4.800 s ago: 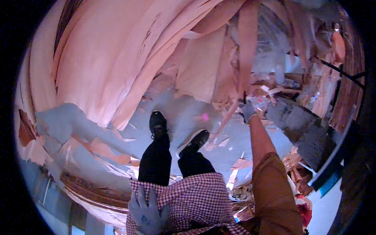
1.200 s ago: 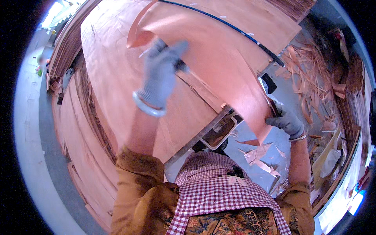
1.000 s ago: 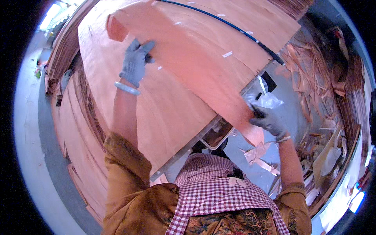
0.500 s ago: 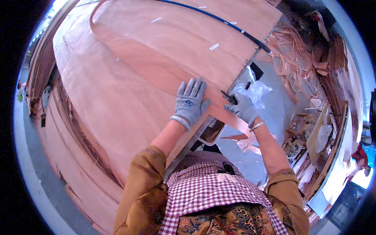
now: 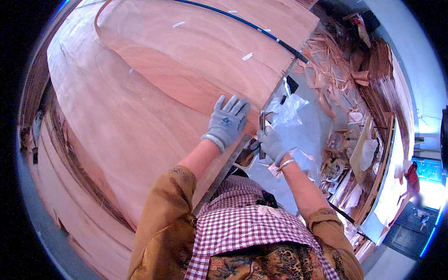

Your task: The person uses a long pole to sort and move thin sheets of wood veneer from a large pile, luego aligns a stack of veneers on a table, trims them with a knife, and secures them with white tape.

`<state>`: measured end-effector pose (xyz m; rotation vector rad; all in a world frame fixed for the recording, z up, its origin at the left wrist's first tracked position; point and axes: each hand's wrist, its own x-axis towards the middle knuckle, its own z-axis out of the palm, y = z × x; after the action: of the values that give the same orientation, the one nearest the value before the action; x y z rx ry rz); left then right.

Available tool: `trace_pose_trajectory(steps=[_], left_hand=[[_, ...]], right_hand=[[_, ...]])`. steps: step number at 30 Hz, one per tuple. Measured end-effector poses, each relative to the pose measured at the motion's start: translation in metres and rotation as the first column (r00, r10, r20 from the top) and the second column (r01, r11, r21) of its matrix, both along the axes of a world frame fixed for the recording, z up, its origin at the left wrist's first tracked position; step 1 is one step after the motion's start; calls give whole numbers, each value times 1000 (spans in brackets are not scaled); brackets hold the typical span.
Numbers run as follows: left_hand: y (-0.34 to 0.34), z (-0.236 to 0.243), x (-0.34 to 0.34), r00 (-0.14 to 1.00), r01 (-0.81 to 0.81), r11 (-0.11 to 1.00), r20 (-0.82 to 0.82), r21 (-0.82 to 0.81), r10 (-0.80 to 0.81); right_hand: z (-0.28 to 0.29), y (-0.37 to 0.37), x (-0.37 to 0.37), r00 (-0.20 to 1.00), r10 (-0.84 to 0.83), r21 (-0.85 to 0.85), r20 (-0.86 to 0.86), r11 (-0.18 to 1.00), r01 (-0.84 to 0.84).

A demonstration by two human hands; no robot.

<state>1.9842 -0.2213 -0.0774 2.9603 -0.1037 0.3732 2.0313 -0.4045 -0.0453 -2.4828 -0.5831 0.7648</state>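
Note:
My left hand (image 5: 227, 120), in a grey glove, lies flat with its fingers spread, pressing a darker reddish strip of wood veneer (image 5: 163, 77) onto a large pale veneer sheet (image 5: 140, 126). My right hand (image 5: 273, 143), also gloved in grey, is closed around a long dark blade-like tool (image 5: 262, 122). The tool stands across the strip's near end, at the edge of the stack. My right fingers partly hide its middle, and its exact kind cannot be made out.
A dark blue hose or rod (image 5: 242, 21) crosses the sheet's far side. Clear plastic (image 5: 289, 109) lies beyond the edge on the right. Veneer scraps (image 5: 326, 60) are heaped at the far right, beside stacked veneer (image 5: 385, 93). A person in red (image 5: 411, 179) is at the far right.
My right hand has drawn in toward the stack edge, bringing the tool against the strip's end. The strip's overhanging tail no longer shows past the edge. My left hand stays flat; the view has shifted.

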Motion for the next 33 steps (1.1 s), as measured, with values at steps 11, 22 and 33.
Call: trace_pose_trajectory(steps=[11, 22, 33], left_hand=[[1, 11, -6, 999, 18, 997, -50, -77, -21], [0, 31, -5, 995, 21, 1000, 98, 6, -21], [80, -10, -13, 955, -218, 932, 133, -291, 265]], right_hand=[[-2, 23, -33, 702, 677, -461, 223, 707, -536], [0, -48, -56, 844, 531, 74, -74, 847, -526], [-50, 44, 53, 978, 208, 501, 22, 844, -191]])
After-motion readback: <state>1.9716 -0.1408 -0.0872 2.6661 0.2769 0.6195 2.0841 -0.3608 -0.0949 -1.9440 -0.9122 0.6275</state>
